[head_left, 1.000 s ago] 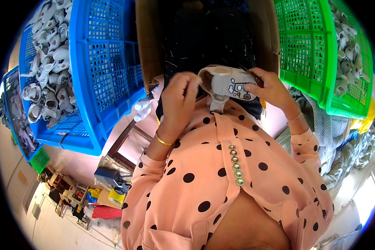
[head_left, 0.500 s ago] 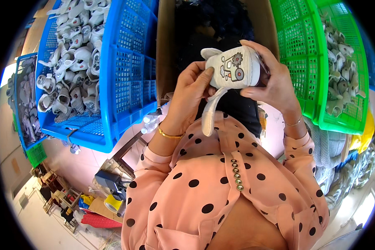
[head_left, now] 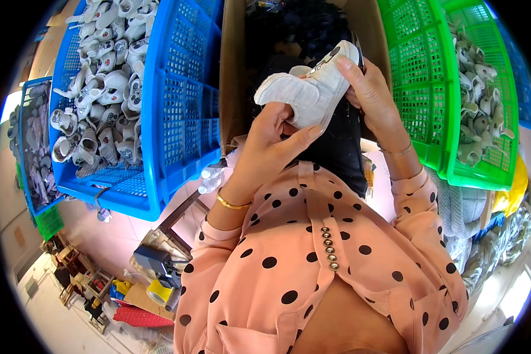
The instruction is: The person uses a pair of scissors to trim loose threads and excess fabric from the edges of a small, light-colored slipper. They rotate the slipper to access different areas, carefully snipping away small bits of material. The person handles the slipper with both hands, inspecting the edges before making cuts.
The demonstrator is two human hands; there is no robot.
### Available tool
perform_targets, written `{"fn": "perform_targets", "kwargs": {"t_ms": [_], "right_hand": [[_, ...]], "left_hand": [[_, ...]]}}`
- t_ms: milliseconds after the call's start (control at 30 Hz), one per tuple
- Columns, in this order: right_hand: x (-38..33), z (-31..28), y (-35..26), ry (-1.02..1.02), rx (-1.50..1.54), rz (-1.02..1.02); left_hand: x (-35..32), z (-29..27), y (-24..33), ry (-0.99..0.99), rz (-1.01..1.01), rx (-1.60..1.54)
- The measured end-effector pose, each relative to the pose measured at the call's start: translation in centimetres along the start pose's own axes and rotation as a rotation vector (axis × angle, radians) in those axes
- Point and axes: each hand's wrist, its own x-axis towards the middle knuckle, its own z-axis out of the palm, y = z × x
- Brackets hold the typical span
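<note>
Between my two hands is a small pale grey fabric shoe upper (head_left: pixel 310 94), tilted side-on, its toe end up to the right. Part of a dark printed picture shows along its top edge, and a flap or strap sticks out to the left. My left hand (head_left: pixel 277 133) grips the lower left end, some fingers tucked inside the opening and the thumb along the lower edge. My right hand (head_left: pixel 369 91) pinches the toe end, thumb on the near side. Its other fingers are partly hidden behind the shoe upper.
At left, a blue basket (head_left: pixel 183 118) holds many similar pale uppers (head_left: pixel 109 88). A green basket (head_left: pixel 416 88) with more of them stands at right. Beyond my hands, a cardboard box (head_left: pixel 233 76) contains a dark heap (head_left: pixel 295 29). Yellow tape (head_left: pixel 158 291) lies lower left.
The shoe upper has turned from its printed face to its side, toe now up and right. My left hand has shifted to the opening end; my right thumb now presses its side.
</note>
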Motion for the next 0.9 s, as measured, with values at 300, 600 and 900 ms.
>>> {"fn": "perform_targets", "kwargs": {"t_ms": [300, 600, 900], "right_hand": [[-0.6, 0.8, 0.9, 0.016, -0.02, 0.049], [-2.8, 2.5, 1.8, 0.154, -0.612, -0.288], [-7.1, -1.8, 7.7, 0.061, -0.498, -0.083]], "left_hand": [[1.6, 0.8, -1.0, 0.299, 0.204, 0.221], [1.1, 1.0, -0.2, 0.445, -0.083, -0.192], [0.8, -0.8, 0.3, 0.574, 0.044, -0.317]]}}
